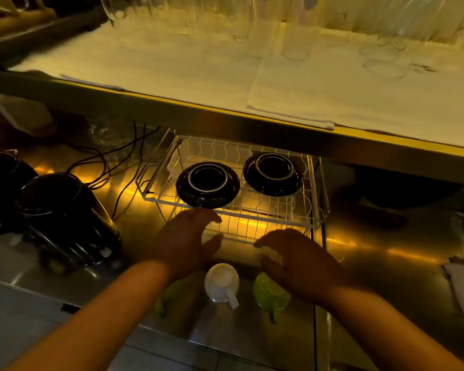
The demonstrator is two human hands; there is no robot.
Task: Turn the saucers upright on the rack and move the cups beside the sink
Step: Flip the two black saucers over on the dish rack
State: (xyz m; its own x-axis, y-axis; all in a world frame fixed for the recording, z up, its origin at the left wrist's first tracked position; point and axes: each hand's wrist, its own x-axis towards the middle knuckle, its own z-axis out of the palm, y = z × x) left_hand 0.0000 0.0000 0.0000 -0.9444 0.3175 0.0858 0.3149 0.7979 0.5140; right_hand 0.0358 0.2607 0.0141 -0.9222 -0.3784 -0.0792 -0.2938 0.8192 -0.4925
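nearest, a white cup (221,283) and a green cup (269,293) lie on the steel counter (386,277) under both wrists, a third green one half hidden by the left arm. left hand (184,236) and right hand (296,259) hover empty, fingers loosely spread, at the wire rack (315,188). beyond, two black saucers (208,184) sit face-down; dim light could cause a slip or a knocked cup.

Two black saucers (207,184) (273,174) lie upside down on one wire rack (315,183). Near the rack's front edge stand three cups: one white (221,282) and two green (269,293) (169,295). Left of the rack sit two black kettles (65,210) (0,172).
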